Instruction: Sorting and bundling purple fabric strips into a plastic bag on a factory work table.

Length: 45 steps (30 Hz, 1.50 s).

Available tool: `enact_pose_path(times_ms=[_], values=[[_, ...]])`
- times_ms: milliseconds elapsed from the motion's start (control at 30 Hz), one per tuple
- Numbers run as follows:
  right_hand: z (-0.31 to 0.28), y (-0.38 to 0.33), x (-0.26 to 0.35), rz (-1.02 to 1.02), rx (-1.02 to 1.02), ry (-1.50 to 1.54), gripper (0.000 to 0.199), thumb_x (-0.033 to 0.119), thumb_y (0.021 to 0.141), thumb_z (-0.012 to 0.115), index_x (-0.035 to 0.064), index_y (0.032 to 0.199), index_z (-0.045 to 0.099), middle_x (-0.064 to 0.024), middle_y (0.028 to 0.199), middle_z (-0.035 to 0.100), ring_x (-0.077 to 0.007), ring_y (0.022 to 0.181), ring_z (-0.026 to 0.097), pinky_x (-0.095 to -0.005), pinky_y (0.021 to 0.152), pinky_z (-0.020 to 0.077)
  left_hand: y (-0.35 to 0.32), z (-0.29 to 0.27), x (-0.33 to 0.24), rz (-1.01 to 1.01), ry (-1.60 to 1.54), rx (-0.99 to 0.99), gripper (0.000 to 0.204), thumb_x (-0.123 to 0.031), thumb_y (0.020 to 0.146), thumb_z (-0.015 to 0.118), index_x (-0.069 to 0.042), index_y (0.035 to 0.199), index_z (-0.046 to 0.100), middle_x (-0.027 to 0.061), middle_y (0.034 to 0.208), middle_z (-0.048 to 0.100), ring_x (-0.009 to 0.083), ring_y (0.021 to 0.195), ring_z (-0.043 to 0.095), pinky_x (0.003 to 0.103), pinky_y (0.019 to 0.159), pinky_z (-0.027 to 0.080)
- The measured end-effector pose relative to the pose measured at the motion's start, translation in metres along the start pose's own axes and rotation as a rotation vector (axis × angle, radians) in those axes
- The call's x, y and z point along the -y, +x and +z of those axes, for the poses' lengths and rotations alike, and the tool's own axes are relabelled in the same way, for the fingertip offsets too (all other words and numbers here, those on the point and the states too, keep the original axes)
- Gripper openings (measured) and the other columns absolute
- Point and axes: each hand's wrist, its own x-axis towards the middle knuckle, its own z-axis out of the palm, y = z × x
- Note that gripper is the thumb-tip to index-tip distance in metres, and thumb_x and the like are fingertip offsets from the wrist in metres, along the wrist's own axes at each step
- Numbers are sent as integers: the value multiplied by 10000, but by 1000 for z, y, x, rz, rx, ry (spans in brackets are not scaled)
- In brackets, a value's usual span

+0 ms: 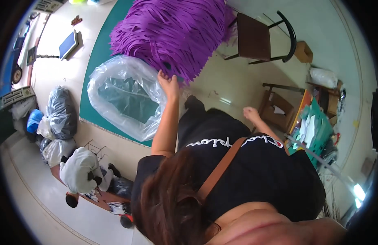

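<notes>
My left hand [169,84] reaches over the table beside the near edge of a large heap of purple strips [172,30]. Its fingers are slightly bent and apart, with the tips at the strip ends; nothing shows clearly between them. Just left of that hand, a clear plastic bag [101,98] lies on the green tabletop [89,108], its mouth spread wide in a rough ring. Green shows through the middle of the bag. My right hand [250,113] hangs in the air off to the right, its fingers curled in, and I see nothing in it.
A brown chair [254,36] stands beyond the heap at the right. Nearer on that side are a cardboard box [276,108] and a green crate [319,126] with papers. Filled bags [60,112] stand on the floor at the left, where another person [80,169] sits bent over.
</notes>
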Motion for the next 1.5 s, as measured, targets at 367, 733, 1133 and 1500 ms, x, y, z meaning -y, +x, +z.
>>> enact_pose_path(times_ms=[367,733,1133,1500], values=[[-29,161,343,-399,22,-252,259,183,908,582,24,1111,605,-8,868,617,-78,793,570,-228,700,456,93,24,-6,-154,256,-213,803,-57,670,654,66,1357,256,243,1198,486,317,1112,506,348,985,373],[-26,304,471,-649,-64,-218,321,163,836,645,19,1109,557,-74,971,627,-155,884,607,-285,803,482,50,107,-66,-499,-326,-507,532,-71,738,691,7,1167,386,77,878,565,137,701,556,256,624,456],[-27,300,455,-689,28,-457,468,73,718,632,-6,1151,472,-136,1033,593,-231,928,585,-336,826,474,34,187,-79,-653,456,-669,896,-278,599,812,12,1311,353,177,1206,484,295,1077,488,388,955,382],[-17,291,483,-934,-70,-322,382,96,753,663,27,1112,551,-109,999,580,-223,875,578,-319,792,475,27,209,-83,-372,559,-687,861,-164,629,784,13,1305,280,235,1237,326,341,1149,373,426,1008,300]])
